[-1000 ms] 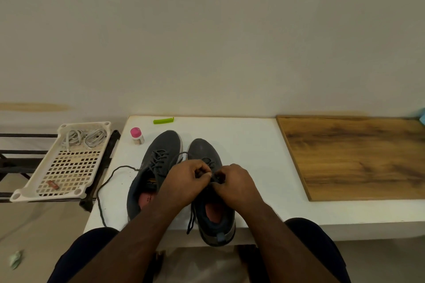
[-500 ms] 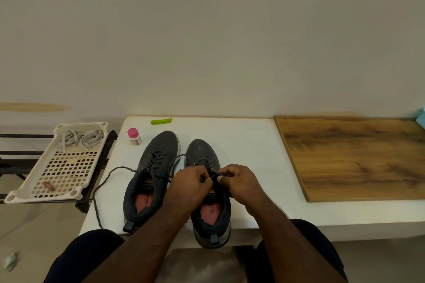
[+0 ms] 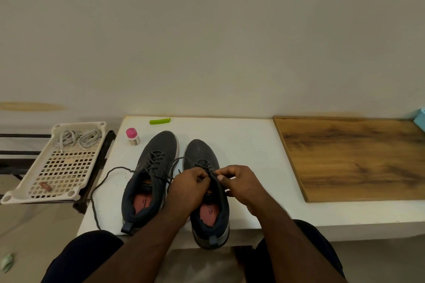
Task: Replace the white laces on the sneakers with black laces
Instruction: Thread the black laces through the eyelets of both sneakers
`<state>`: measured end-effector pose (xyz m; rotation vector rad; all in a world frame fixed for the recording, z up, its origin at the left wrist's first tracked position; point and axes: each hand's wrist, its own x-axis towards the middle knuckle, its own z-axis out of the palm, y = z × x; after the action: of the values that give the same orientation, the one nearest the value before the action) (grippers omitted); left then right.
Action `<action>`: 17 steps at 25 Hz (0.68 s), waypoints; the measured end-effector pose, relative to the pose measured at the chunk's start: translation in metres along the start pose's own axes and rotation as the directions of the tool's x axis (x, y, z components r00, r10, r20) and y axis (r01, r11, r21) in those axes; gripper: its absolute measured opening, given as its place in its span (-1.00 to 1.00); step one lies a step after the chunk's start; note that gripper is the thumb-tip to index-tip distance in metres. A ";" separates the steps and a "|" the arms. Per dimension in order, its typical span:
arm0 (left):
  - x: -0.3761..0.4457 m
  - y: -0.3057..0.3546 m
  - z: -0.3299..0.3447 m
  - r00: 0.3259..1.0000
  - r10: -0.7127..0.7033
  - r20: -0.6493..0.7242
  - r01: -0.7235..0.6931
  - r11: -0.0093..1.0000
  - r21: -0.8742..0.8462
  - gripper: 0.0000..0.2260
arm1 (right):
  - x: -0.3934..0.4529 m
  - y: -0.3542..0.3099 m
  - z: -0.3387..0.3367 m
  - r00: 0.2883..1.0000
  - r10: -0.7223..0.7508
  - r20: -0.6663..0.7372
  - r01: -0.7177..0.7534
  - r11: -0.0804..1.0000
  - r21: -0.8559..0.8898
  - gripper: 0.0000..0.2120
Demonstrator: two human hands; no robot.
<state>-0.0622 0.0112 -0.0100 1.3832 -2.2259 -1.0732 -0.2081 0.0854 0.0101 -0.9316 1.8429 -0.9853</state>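
Two dark grey sneakers stand side by side on the white table [image 3: 248, 145], toes pointing away. The left sneaker [image 3: 151, 177] carries a black lace whose loose end [image 3: 99, 190] trails off to the left over the table edge. Over the right sneaker [image 3: 202, 156], my left hand [image 3: 190, 188] and my right hand [image 3: 239, 184] both pinch its black lace [image 3: 204, 165] at the upper eyelets. Two coiled white laces [image 3: 78, 139] lie in the white plastic basket [image 3: 34, 195] to the left.
A small pink-capped bottle [image 3: 133, 136] and a green clip [image 3: 159, 120] sit at the table's far left. A wooden board [image 3: 351, 158] covers the table's right side. The basket rests on a black rack [image 3: 13, 151]. My knees are below the table's front edge.
Both hands have stayed over the right sneaker, working the black lace, and have drawn slightly apart. The sneakers have not shifted on the table.
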 end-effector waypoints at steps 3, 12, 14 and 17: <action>0.002 0.000 0.001 1.000 -0.007 0.010 0.007 1.000 -0.012 -0.86 | 0.007 0.003 0.008 0.996 -0.063 -0.055 0.049 0.971 -0.233 -0.84; 0.002 0.004 0.002 0.998 -0.058 -0.032 0.057 0.998 -0.027 -0.82 | 0.009 0.006 0.005 0.999 -0.003 -0.053 -0.001 0.997 -0.082 -0.84; 0.002 0.004 0.001 0.997 -0.066 -0.036 0.065 0.997 -0.034 -0.81 | 0.010 0.007 0.005 0.999 -0.025 -0.042 0.019 0.992 -0.126 -0.83; 0.001 0.007 0.000 0.997 -0.070 -0.031 0.069 0.997 -0.044 -0.79 | 0.009 0.006 0.005 1.000 -0.007 -0.030 0.005 0.998 -0.064 -0.86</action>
<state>-0.0669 0.0125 -0.0050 1.4595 -2.1343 -1.1066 -0.2082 0.0785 0.0000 -0.9652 1.9074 -0.9535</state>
